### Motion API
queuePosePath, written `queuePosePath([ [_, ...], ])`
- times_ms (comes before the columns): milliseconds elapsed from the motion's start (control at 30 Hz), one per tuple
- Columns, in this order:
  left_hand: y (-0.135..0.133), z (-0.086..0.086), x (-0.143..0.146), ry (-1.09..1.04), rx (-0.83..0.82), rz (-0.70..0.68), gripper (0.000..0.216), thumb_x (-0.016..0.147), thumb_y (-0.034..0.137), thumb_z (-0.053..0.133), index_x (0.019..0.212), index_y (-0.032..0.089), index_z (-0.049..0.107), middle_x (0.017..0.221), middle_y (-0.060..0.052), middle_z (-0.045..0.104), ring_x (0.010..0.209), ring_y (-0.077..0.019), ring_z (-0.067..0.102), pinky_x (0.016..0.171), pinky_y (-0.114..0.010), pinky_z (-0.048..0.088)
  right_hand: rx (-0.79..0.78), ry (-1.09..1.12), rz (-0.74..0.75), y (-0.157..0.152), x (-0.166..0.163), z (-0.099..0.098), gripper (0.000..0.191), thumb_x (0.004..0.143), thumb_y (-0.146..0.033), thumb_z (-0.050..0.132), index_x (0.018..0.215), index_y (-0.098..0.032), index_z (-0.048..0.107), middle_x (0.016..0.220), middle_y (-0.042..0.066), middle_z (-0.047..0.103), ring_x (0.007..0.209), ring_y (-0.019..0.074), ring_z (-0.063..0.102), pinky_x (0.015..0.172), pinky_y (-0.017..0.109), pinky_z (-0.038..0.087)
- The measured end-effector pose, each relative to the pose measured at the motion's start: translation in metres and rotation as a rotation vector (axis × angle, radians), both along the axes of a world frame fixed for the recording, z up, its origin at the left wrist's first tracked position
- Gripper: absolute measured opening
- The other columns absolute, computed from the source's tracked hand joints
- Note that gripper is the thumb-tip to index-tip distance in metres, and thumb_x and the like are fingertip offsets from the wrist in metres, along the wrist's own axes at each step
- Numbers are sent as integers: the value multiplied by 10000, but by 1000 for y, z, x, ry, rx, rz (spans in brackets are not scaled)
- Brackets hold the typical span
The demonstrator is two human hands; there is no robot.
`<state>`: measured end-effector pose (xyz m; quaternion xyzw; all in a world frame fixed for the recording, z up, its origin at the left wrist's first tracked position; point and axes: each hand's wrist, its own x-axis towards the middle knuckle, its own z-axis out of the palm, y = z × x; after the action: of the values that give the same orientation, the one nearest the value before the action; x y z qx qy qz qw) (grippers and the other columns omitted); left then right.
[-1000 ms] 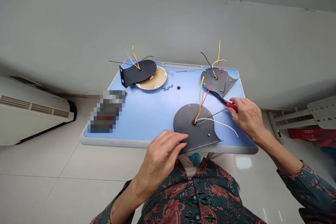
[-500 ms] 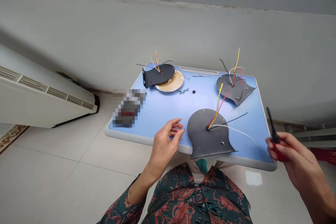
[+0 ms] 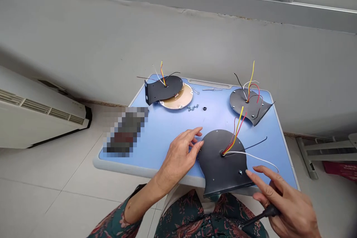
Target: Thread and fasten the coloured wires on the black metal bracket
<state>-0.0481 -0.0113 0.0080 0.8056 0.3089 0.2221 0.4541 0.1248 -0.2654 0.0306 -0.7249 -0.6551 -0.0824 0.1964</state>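
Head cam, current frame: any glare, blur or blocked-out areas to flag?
Head view: light looks soft and even, with only a pale sheen on the blue tabletop; head view: the right hand and screwdriver look slightly soft, possibly motion; head view: the near dark plate reads clearly, its screw included; head view: a mosaic patch hides detail at left.

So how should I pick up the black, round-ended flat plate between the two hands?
I'd probably pinch the black, round-ended flat plate by its near-left corner, with the left hand coming from the left. That corner seems to stick out past the pale blue tabletop, so fingertips could slip underneath. The yellow, red, black and white wires rise from the middle and lean right.
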Motion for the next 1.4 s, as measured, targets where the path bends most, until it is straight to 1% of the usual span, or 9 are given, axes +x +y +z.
queuePosePath([
  [167, 23, 11, 34, 198, -95, -160, 328, 916, 223, 594, 1229, 221, 693, 1053, -20, 732, 786, -152, 631, 786, -324, 515, -74, -18, -10, -6, -3, -23, 368, 989, -217, 555, 1331, -218, 689, 1282, 123, 720, 632, 79, 676, 533, 193, 531],
  [300, 27, 12, 51, 312, -131, -186, 189, 900, 184, 616, 1019, 222, 757, 952, -6, 731, 827, -170, 632, 771, -322, 477, -105, -77, 6, -3, -4, -31, 355, 1010, -217, 498, 1275, -244, 732, 1207, 105, 757, 632, 82, 694, 506, 174, 518],
  [467, 27, 12, 54, 323, -173, -183, 172, 890, 170, 593, 931, 222, 752, 900, 0, 715, 808, -169, 613, 747, -315, 455, -140, -94, -15, -3, -3, -31, 431, 985, -127, 449, 1240, -298, 752, 1188, 86, 769, 796, 123, 762, 543, 173, 532],
  [667, 26, 12, 51, 327, -164, -189, 176, 885, 183, 577, 930, 212, 744, 876, -8, 702, 789, -169, 597, 746, -319, 446, -55, 3, 5, -3, -1, -35, 398, 958, -126, 519, 1261, -264, 737, 1196, 123, 756, 881, 163, 766, 590, 201, 553],
  [800, 25, 8, 48, 283, -160, -179, 186, 879, 223, 568, 937, 212, 745, 890, -17, 713, 787, -175, 610, 751, -327, 455, -5, 143, -3, 2, -1, -21, 381, 935, -60, 577, 1254, -216, 718, 1207, 143, 739, 649, 80, 691, 616, 200, 550],
  [967, 26, 2, 46, 259, -179, -160, 215, 849, 300, 573, 938, 219, 751, 906, -25, 737, 777, -191, 632, 729, -336, 469, 56, 323, -49, 20, 9, 5, 285, 916, -32, 593, 1095, -186, 752, 944, 76, 751, 811, 118, 727, 640, 193, 539],
  [1100, 26, 3, 47, 266, -181, -150, 237, 835, 342, 574, 939, 226, 754, 913, -29, 754, 778, -201, 646, 724, -338, 480, -27, 381, 70, 38, 21, 8, 343, 868, 20, 556, 1027, -212, 752, 895, 26, 753, 806, 118, 722, 684, 203, 540],
  [1233, 25, 6, 49, 278, -167, -142, 240, 829, 334, 573, 936, 228, 760, 944, -29, 766, 814, -207, 666, 753, -342, 490, -188, 347, 200, 50, 27, 10, 458, 765, 83, 481, 1002, -220, 729, 884, -11, 732, 700, 94, 664, 608, 208, 453],
  [1400, 24, 9, 50, 281, -145, -147, 244, 839, 321, 568, 943, 214, 762, 956, -38, 775, 835, -210, 676, 764, -341, 504, -311, 297, 248, 55, 31, 16, 435, 742, 85, 465, 931, -220, 711, 847, -22, 708, 660, 95, 605, 611, 235, 387],
])
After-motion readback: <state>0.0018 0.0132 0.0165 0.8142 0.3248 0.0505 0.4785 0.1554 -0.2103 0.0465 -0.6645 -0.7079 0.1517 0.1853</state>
